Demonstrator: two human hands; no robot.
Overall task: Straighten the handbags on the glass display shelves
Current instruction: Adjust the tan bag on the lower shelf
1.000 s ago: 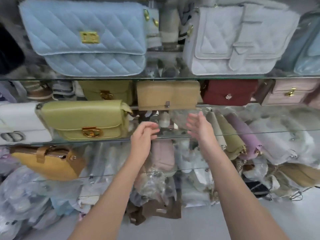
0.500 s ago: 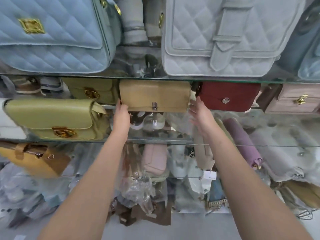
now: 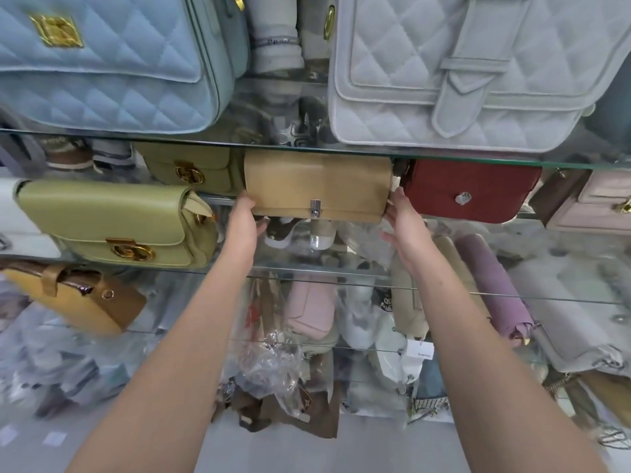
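**Head view.**

- Item 1: tan rectangular flap handbag with a small silver clasp (image 3: 317,186). It stands upright on the second glass shelf (image 3: 222,200), directly beneath the front edge of the upper glass shelf (image 3: 444,160), with its flap facing the camera.
- Left hand (image 3: 242,220): at the bag's lower left corner. The fingers lie up against the left end and the thumb is tucked under the bottom edge, so the corner is held between them.
- Right hand (image 3: 404,216): at the bag's right end. The straight fingers are pressed to its side and the thumb is spread away below, not curled round the bag.
- Item 2: dark red rectangular handbag with a silver stud (image 3: 467,192). It is just beside the tan bag on the right, same shelf, with the right fingertips between the two.
- Item 3: olive-green handbag with a round gold clasp (image 3: 191,169). It is just left of the tan bag, partly hidden.
- Item 4: light green leather flap handbag with a gold clasp (image 3: 109,223). It is further left and nearer the camera, on a lower glass tier.
- Item 5: pale blue quilted handbag with a gold plate (image 3: 102,63), upper shelf, left.
- Item 6: pale grey quilted handbag with a strap tab (image 3: 461,73), upper shelf, right.
- Item 7: mustard-yellow handbag with a brown trim (image 3: 75,302), lower left, tilted.
- Item 8: mauve fabric handbag (image 3: 491,285), lower right, lying end-on.
- Item 9: crumpled clear plastic wrapping (image 3: 269,363), between the forearms, low down.
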